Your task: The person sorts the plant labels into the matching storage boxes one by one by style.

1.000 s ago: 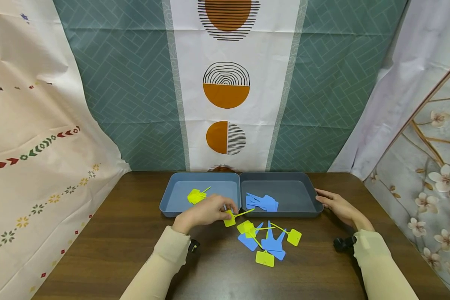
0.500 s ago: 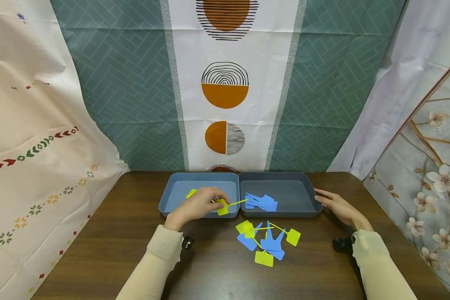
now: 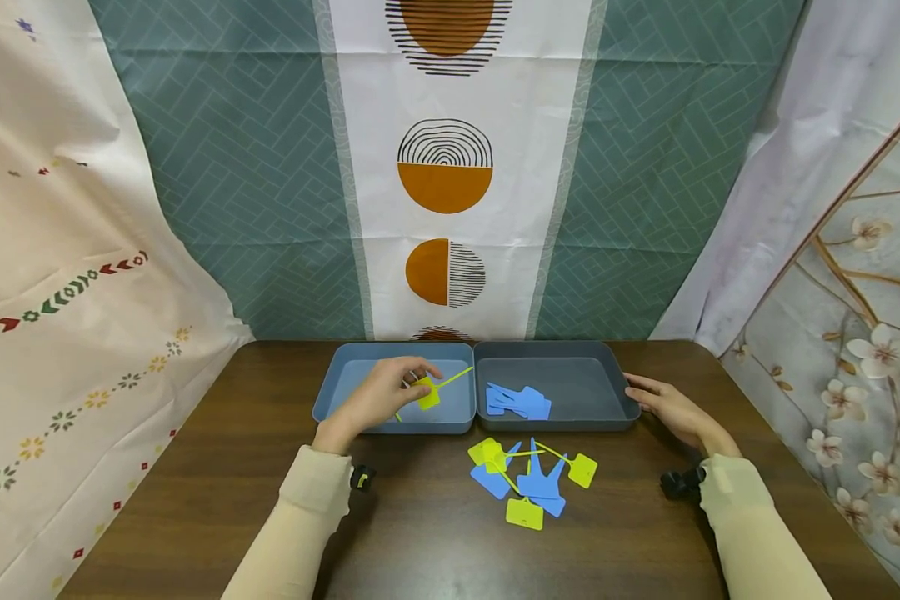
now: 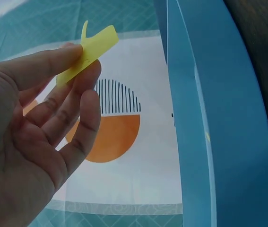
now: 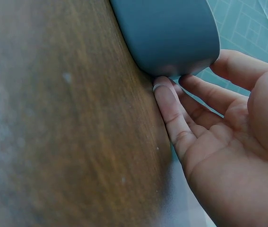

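My left hand (image 3: 378, 393) is over the blue-grey tray (image 3: 457, 427) and pinches a yellow plant label (image 3: 429, 395) between thumb and fingers. In the left wrist view the yellow label's flat head (image 4: 93, 53) sits between the fingertips, its thin stem partly hidden. Most of the yellow labels lying in that tray are covered by the hand. My right hand (image 3: 675, 412) touches the right end of the dark grey tray (image 3: 585, 423). The right wrist view has its fairly straight fingers (image 5: 171, 106) against the tray's outer wall (image 5: 171, 38).
Blue plant labels (image 3: 531, 403) lie in the dark grey tray's left part. In front of the trays, several yellow labels (image 3: 525, 513) and blue labels (image 3: 543, 487) overlap on the brown table (image 3: 420, 542). A patterned curtain (image 3: 270, 208) hangs behind.
My left hand has lifted the yellow label from the table before the trays and carried it back and left over the blue-grey tray. The right hand stays at the dark tray.
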Demonstrator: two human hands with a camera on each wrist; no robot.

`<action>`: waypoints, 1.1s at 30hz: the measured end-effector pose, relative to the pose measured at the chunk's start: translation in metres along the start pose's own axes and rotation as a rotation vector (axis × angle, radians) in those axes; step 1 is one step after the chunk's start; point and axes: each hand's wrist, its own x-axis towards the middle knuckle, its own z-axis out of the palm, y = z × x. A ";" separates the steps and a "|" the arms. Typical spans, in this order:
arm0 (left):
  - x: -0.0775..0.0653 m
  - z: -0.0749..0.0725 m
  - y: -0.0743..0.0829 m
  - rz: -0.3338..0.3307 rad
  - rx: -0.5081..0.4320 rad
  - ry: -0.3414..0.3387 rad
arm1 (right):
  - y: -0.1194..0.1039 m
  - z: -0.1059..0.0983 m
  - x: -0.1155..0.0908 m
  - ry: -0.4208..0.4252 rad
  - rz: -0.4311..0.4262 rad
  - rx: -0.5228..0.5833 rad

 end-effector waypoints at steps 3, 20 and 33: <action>0.001 -0.005 -0.001 -0.017 0.005 0.019 | -0.001 0.001 0.001 -0.002 0.001 0.008; 0.033 -0.045 -0.012 -0.029 0.144 -0.136 | -0.004 -0.001 0.002 0.007 -0.002 0.005; 0.063 -0.059 -0.008 -0.059 0.227 -0.317 | -0.001 0.001 -0.001 0.005 0.011 0.001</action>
